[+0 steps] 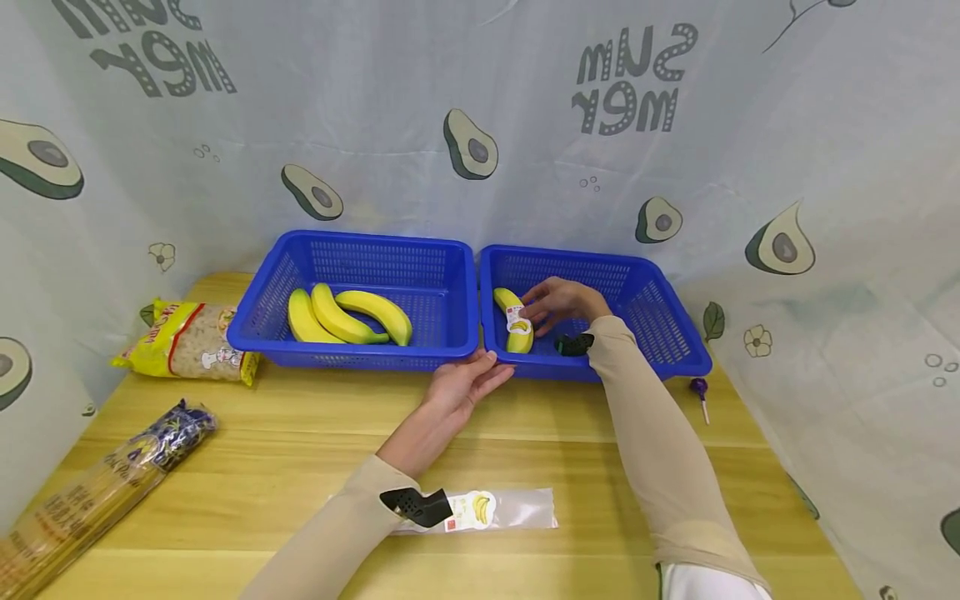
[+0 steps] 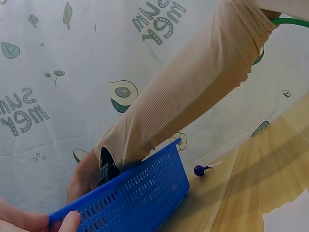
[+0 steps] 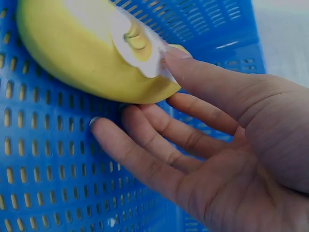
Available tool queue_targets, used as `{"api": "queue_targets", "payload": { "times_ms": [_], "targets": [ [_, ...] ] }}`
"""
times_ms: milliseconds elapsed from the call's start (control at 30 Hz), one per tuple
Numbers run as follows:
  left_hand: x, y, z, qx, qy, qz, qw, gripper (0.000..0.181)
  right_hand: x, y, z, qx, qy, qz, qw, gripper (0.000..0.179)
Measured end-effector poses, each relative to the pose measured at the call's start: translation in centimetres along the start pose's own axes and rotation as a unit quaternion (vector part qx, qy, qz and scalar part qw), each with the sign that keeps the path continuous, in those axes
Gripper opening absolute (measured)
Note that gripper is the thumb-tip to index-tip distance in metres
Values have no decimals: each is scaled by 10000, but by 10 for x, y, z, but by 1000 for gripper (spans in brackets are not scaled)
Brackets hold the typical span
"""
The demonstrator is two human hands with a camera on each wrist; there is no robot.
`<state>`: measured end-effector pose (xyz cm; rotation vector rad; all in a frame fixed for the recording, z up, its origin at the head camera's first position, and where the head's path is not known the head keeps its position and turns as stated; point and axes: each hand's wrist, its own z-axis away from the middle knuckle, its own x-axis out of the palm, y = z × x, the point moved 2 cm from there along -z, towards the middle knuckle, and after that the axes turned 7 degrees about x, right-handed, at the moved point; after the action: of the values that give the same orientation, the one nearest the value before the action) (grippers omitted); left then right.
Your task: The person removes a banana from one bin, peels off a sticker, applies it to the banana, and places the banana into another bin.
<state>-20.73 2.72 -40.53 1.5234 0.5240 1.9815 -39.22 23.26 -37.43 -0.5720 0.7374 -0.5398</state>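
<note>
My right hand (image 1: 558, 302) reaches into the right-hand blue basket (image 1: 675, 362). There it holds a yellow banana (image 1: 522, 340) bearing a white sticker with a banana picture. In the right wrist view the thumb lies on the sticker (image 3: 140, 43), while the forefinger passes behind the banana (image 3: 72, 53) and the other fingers spread below it. My left hand (image 1: 457, 392) grips the right basket's front rim at its left corner. In the left wrist view, thumb and fingers stand on either side of that rim (image 2: 108, 186).
Against the first basket stands another blue basket (image 1: 352, 357) with three bananas (image 1: 378, 312). A yellow food bag (image 1: 191, 342) and a pasta packet (image 1: 105, 492) lie left. In front is a clear plastic strip (image 1: 525, 508) with a banana label. A purple lollipop (image 1: 699, 387) lies right.
</note>
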Motion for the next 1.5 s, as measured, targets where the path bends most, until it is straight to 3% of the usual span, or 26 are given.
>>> {"api": "queue_targets", "payload": {
  "times_ms": [500, 667, 800, 967, 1233, 1500],
  "targets": [
    [-1, -1, 4, 18, -186, -115, 9998, 11, -3, -5, 13, -223, 454, 124, 9986, 59],
    [-2, 2, 12, -46, -366, -337, 9988, 29, -4, -13, 19, -489, 739, 380, 9953, 63],
    [-4, 4, 20, -139, -433, -590, 9972, 26, -2, -20, 27, -730, 886, 595, 9916, 65],
    [-4, 9, 31, -140, -633, -939, 9935, 26, 0, -28, 38, -1067, 1126, 852, 9842, 64],
    [-8, 15, 54, -156, -1222, -1403, 9824, 32, 7, -37, 54, -1480, 1578, 1318, 9674, 59],
    [-16, 28, 71, -47, -1352, -1628, 9773, 29, 11, -49, 71, -2079, 1937, 1538, 9464, 54]
  ]
}}
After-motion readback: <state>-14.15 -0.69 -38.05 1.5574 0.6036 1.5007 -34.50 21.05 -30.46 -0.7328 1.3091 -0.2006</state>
